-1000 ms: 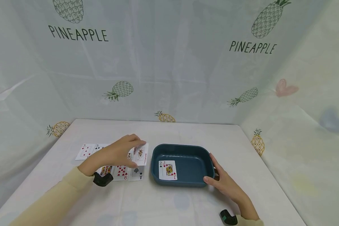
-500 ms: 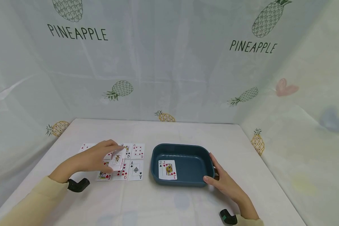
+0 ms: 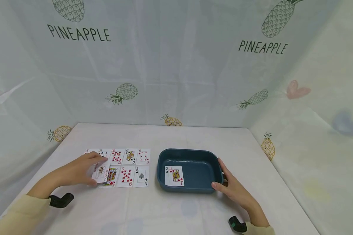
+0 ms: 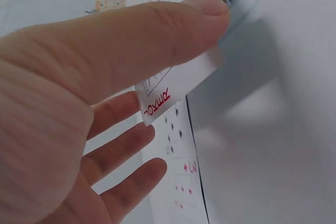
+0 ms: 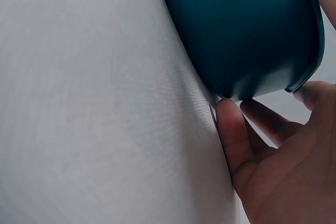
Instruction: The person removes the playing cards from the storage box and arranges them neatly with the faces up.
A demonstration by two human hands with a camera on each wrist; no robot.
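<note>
My left hand [image 3: 73,171] pinches a joker card [image 3: 100,173] between thumb and fingers, at the left end of the lower card row. The joker [image 4: 157,103] is tilted in the left wrist view, with the thumb across its face. It overlaps a red face card [image 3: 113,176] in the head view. Right of that lie a nine of hearts [image 3: 126,176] and an ace of spades [image 3: 141,176]. My right hand [image 3: 235,189] grips the right end of a dark teal dish [image 3: 198,176], thumb at the rim, fingers against the outer wall [image 5: 247,51].
An upper row holds a ten of hearts [image 3: 116,157], a queen [image 3: 130,157] and a six of diamonds [image 3: 143,157], among others partly behind my left hand. Inside the dish, a jack of hearts [image 3: 176,176] overlaps a two. A white cloth covers the table [image 3: 164,209].
My left hand has carried the joker leftward, from over the right end of the rows to the left end of the lower row. The right hand and dish have stayed put.
</note>
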